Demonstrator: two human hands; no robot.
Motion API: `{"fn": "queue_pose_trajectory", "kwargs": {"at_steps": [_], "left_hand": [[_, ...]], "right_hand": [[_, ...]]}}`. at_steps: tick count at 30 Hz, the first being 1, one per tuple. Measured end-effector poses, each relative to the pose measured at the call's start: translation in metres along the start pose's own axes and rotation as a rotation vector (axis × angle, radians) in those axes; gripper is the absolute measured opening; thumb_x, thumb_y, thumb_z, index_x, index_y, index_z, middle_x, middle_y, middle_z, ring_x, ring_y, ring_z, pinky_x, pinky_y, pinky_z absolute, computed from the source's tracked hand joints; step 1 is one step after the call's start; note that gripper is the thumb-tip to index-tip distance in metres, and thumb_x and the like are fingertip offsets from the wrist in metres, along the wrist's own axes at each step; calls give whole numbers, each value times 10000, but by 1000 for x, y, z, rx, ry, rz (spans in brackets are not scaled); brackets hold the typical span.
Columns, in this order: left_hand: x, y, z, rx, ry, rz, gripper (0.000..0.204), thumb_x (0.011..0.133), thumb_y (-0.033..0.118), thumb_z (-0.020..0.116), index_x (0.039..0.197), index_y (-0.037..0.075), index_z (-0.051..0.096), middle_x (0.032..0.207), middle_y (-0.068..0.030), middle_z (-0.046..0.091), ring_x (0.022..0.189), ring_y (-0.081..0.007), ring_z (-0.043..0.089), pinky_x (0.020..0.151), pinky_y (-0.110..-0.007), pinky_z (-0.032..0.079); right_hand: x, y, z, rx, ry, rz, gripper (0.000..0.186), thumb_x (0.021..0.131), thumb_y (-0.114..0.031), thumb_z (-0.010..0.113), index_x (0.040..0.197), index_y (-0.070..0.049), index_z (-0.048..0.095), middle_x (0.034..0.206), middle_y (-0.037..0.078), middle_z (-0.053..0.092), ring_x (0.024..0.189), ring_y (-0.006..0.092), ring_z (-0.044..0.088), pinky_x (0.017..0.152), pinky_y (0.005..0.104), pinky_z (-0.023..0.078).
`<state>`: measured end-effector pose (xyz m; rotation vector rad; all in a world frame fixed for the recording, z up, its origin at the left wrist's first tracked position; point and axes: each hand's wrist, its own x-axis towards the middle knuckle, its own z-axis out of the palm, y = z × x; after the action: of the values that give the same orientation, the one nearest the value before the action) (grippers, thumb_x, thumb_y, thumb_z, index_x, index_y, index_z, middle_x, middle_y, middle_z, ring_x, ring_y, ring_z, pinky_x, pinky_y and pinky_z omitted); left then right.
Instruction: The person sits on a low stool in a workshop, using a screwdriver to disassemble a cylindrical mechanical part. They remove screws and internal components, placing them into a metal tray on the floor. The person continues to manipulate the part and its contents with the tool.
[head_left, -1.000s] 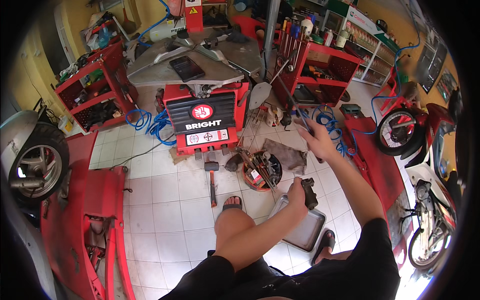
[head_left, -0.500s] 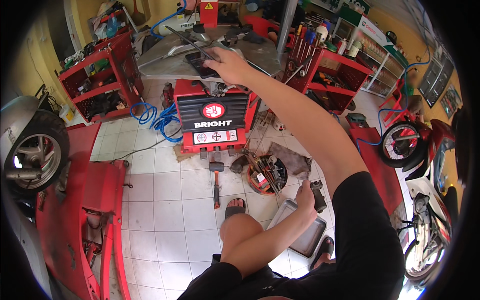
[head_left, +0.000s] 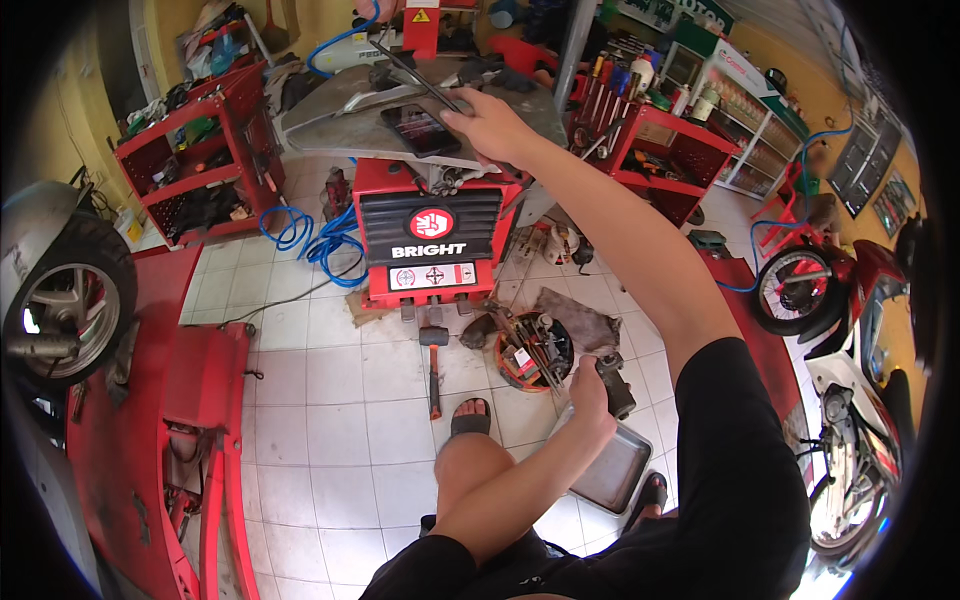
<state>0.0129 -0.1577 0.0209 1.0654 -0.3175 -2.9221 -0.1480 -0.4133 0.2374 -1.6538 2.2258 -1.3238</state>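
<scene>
My right hand (head_left: pixel 495 128) is closed around a long thin dark metal bar (head_left: pixel 415 72), above the right side of the grey metal tabletop (head_left: pixel 330 118). Beside that hand, a phone (head_left: pixel 420 130) with a dark screen lies at the tabletop's front edge. Lower down, my left hand (head_left: pixel 592 395) grips a dark grey, blocky metal part (head_left: pixel 615 388), whose kind I cannot make out. It is held above the floor, near the far end of a shallow metal tray (head_left: pixel 612 470). My right arm reaches far forward, while my left forearm crosses my knee toward the right.
On the tiled floor lie a hammer (head_left: pixel 434 370) and a round tub of tools (head_left: pixel 535 350). A red machine with pedals (head_left: pixel 430 235) stands under the tabletop. Red tool carts (head_left: pixel 200 160) and a blue hose (head_left: pixel 325 245) are behind. Red lifts (head_left: pixel 140 400) and motorbikes (head_left: pixel 850 440) flank me.
My right hand has shifted right with the bar, uncovering more of the phone. My left hand has risen slightly and moved left with the metal part.
</scene>
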Motion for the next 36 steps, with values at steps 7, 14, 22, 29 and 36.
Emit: {"fn": "queue_pose_trajectory", "kwargs": {"at_steps": [7,14,22,29,36], "left_hand": [[17,-6,8,-17,-77,22,414,988,494,446,1028,115,608,862,-95,611,758,-308,641,654,-456,551],[12,-28,31,104,-11,19,403,953,457,434,1035,96,594,929,-105,608,803,-320,607,737,-496,539],[57,-92,39,301,115,-71,421,944,452,432,1080,94,607,956,-116,623,821,-331,599,758,-505,534],[81,-139,58,334,176,-110,395,931,450,472,1028,85,587,959,-139,585,852,-356,602,768,-534,545],[56,-145,114,383,68,-95,441,921,467,497,1024,44,570,938,-172,581,850,-367,611,783,-530,551]], "right_hand": [[-175,11,-85,250,21,176,500,999,-272,657,1352,45,500,774,59,622,516,130,595,461,292,471],[-434,80,-173,347,284,650,326,996,-263,668,1106,40,619,855,114,713,609,152,673,519,272,517],[-584,116,-183,343,433,834,273,997,-221,659,1023,50,653,785,102,708,620,151,686,530,279,526],[-611,107,-213,641,499,825,344,1021,-291,617,1069,49,649,804,93,702,642,136,647,596,279,528],[-616,80,-241,833,572,787,354,1054,-299,564,1143,40,611,843,103,693,660,156,652,603,281,528]]}}
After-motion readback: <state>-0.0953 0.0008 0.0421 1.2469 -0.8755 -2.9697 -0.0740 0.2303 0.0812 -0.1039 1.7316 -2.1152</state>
